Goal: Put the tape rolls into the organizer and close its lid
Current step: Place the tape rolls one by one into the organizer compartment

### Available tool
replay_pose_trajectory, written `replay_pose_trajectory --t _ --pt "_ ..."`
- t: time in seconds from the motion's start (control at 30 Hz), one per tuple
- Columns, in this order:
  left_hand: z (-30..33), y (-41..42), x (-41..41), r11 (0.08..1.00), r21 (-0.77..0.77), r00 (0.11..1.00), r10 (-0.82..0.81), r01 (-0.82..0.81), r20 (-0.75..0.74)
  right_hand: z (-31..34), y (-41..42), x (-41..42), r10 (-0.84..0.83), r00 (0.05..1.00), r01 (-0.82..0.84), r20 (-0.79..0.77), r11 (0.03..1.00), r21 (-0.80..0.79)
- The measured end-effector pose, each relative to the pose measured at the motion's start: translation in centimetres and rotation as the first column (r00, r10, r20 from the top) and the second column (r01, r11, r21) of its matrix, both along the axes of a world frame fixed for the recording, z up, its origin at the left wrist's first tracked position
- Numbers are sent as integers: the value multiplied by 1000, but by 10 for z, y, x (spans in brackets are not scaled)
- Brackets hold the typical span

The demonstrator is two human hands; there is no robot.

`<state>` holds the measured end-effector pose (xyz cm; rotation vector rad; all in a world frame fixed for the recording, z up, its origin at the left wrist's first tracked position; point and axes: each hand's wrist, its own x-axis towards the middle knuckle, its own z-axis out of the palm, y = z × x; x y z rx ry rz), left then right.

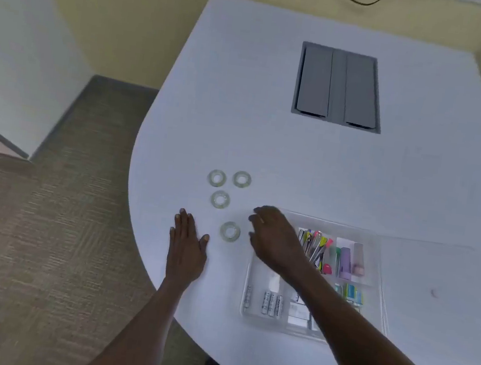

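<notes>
Four tape rolls lie flat on the white table (268, 143) at lower centre of the frame; each is a small, clear, faintly green ring with an open core. Two sit side by side, the left ring (217, 178) and the right ring (242, 179); a third roll (220, 199) lies just below them, and the fourth roll (230, 231) lies lower still, between the two hands. The left hand (187, 244) rests flat on the table, fingers spread, holding nothing. The right hand (274, 241) hovers over the left end of the clear organizer (375, 259), fingers loosely curled and empty, near the fourth roll. The organizer, at lower right, has its transparent lid (439, 276) open to the right; its compartments hold batteries (271, 303), coloured clips (316, 246) and small items
</notes>
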<state>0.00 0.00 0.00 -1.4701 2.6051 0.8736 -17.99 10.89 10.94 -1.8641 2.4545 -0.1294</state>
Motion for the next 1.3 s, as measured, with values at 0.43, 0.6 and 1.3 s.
replay_pose_trajectory --t 0.43,0.6,1.3 --pt "-22 5 2 970 -232 998 66 -66 -8 -54 -51 54 111 994 -104 -18 965 240" --pt "-24 4 4 973 -224 998 57 -57 -9 -35 -56 56 -27 996 19 82 995 98" --pt "-19 6 3 968 -238 997 74 -81 -37 -37 0 5 -527 810 508 257 850 140"
